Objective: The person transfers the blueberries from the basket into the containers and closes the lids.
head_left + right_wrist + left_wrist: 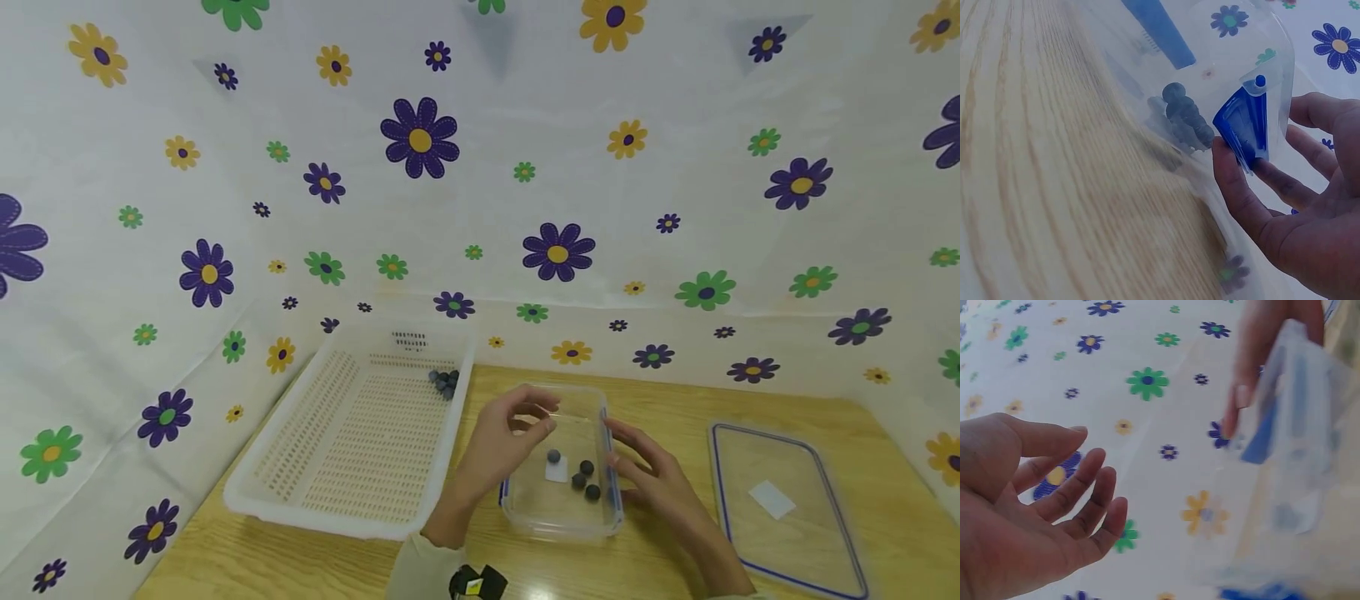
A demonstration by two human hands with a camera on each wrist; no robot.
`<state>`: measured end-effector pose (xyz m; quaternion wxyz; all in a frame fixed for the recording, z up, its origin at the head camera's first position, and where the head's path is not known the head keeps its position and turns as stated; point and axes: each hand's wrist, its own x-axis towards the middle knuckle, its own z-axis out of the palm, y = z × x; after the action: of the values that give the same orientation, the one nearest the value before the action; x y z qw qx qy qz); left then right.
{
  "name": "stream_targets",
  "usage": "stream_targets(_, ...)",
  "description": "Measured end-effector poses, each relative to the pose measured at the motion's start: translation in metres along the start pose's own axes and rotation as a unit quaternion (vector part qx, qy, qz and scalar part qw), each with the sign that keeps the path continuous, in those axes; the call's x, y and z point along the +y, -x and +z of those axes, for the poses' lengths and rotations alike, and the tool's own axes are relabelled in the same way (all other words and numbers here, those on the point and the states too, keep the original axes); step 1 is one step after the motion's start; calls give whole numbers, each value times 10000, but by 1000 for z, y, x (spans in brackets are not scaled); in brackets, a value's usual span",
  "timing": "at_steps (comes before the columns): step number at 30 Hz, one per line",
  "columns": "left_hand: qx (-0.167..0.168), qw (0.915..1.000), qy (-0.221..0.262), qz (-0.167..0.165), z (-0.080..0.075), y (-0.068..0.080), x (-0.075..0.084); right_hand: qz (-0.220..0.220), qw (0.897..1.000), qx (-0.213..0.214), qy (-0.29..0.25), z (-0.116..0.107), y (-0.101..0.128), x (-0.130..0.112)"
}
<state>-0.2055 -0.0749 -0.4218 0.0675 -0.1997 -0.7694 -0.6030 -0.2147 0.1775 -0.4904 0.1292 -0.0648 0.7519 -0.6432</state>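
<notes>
A clear plastic food container (525,521) with blue side latches stands on the table. Inside it lie several small, dark blue, blueberry-like balls (579,481). My left hand (498,437) is above the container's left side, its fingers loosely bent and nothing held; the left wrist view shows the bare palm (1029,519). At the opposite side my right hand (656,475) has its fingertips on the container wall. In the right wrist view, those fingers (1241,194) pinch the blue latch (1244,128) beside a row of dark balls (1188,119).
To the left stands a white perforated basket (330,521) with several more dark balls (445,383) in its far right corner. A clear lid with a blue seal (802,542) lies on the right of the wooden table (315,567). Flower-printed sheeting (480,200) rises behind.
</notes>
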Motion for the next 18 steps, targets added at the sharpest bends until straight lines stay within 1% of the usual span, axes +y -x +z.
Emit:
stream_targets(2, 31, 9998, -218, -2, -14, -1, 15, -5, 10000, -10, 8, 0, 0, 0)
stream_targets(4, 91, 9992, -378, 5, -31, -3, 27, -23, 10000, -28, -15, 0, -1, 0)
stream_targets(6, 188, 9988, -457, -10, -51, -8, 35, -68, 10000, -31, -16, -1, -1, 0)
stream_targets(8, 250, 9983, -524, -50, -70, -14, 37, -108, 9999, -37, -23, -2, -1, 0)
stream_targets(11, 264, 9976, -606, -228, -98, -23, 32, -133, 9999, -24, -41, -3, -1, 1)
stream_targets(14, 201, 9962, -688, -486, -121, -28, 16, -115, 9999, -50, -70, -2, -1, 3)
stream_targets(16, 184, 9947, -743, -688, -131, -31, 4, -95, 9999, -58, -63, -2, 0, 4)
stream_targets(18, 181, 9928, -817, -853, -138, -36, -10, -88, 10000, -33, -33, -2, -1, 3)
